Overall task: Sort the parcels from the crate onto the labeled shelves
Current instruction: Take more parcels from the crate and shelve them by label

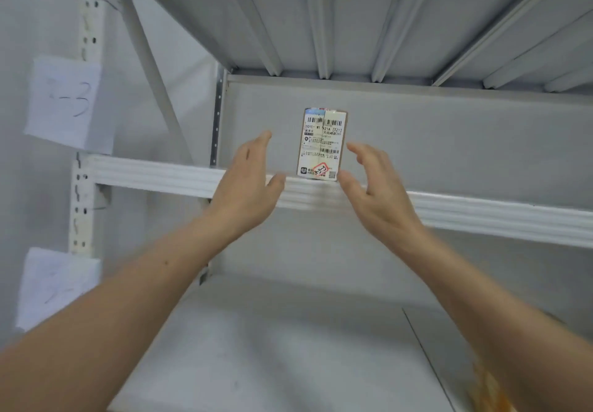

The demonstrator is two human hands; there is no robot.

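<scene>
Our parcel (324,145) standing upright at the front edge of the shelf (160,175), our left hand (247,183) and right hand (375,193) just beside it, fingers loose, spread, grasping nothing, paper label (64,103) at left.

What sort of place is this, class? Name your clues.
Probably a parcel storeroom: a pale grey metal shelving rack, a handwritten white paper label on its upright, and a small cardboard parcel with barcoded shipping label standing on a shelf.
</scene>
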